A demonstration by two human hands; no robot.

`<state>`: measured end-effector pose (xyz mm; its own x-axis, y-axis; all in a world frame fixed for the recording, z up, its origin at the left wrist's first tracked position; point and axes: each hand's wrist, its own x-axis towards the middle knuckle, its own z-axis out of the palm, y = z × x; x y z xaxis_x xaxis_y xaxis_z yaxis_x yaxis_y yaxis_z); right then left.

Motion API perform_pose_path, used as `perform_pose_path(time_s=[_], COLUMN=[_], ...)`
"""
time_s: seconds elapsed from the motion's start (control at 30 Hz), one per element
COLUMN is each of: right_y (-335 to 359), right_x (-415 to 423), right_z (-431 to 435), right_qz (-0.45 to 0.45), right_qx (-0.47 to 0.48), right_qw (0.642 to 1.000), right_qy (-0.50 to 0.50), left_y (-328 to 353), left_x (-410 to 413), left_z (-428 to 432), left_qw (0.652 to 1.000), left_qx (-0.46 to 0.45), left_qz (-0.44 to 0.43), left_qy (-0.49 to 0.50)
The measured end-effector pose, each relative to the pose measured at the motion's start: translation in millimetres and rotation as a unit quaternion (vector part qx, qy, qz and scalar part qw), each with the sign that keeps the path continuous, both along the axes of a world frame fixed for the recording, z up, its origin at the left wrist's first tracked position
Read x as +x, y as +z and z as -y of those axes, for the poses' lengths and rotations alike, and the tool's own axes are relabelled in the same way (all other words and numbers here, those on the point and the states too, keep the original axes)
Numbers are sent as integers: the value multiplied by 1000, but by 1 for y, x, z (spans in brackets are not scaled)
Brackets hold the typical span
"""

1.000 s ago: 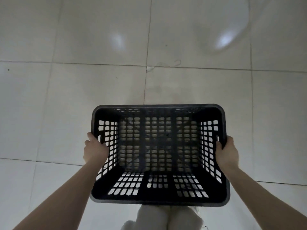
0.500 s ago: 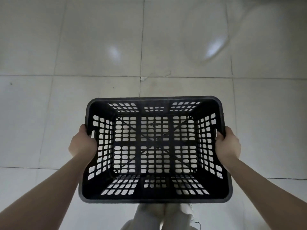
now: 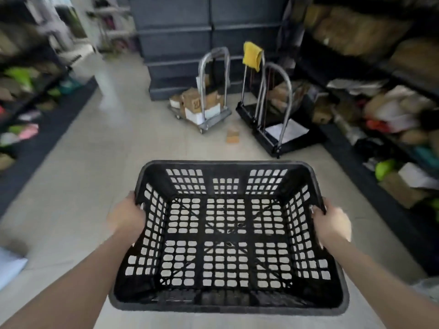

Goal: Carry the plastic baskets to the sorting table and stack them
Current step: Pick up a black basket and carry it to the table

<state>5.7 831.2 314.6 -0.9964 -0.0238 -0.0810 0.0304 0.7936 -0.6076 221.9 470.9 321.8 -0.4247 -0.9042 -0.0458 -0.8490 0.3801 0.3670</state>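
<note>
Storeroom aisle [image 3: 114, 148]: hands [image 3: 127, 218] [image 3: 331, 223] round basket [image 3: 225, 162]

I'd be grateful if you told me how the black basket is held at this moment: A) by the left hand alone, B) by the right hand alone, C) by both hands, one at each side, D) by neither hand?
C: the left hand and the right hand each grip one side rim of the basket.

aisle floor [image 3: 99, 176] open; two trolleys [image 3: 209, 115] block ahead.
</note>
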Motion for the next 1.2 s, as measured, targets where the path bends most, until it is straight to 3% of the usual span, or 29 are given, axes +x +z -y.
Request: perform_pose_path(time_s=[0.27, 0.5, 0.83, 1.2], right_y=[254, 359, 412, 403], right_x=[-41, -60, -113, -134], right_z=[-44, -122, -286, -486], right_qz=[-184, -237, -236, -212], right_qx=[-59, -89, -98, -51], right_qw=[975, 947, 917, 857], right_qy=[-108, -199, -308, -466], left_y=[258, 382, 441, 414], left_x=[-95, -181, -322, -507], left_z=[-24, -79, -226, -441], left_qw=[985, 957, 935, 883], left_qx=[-97, -149, -80, 11], left_qz=[-125, -210, -240, -202], left_qy=[-67, -137, -249, -423])
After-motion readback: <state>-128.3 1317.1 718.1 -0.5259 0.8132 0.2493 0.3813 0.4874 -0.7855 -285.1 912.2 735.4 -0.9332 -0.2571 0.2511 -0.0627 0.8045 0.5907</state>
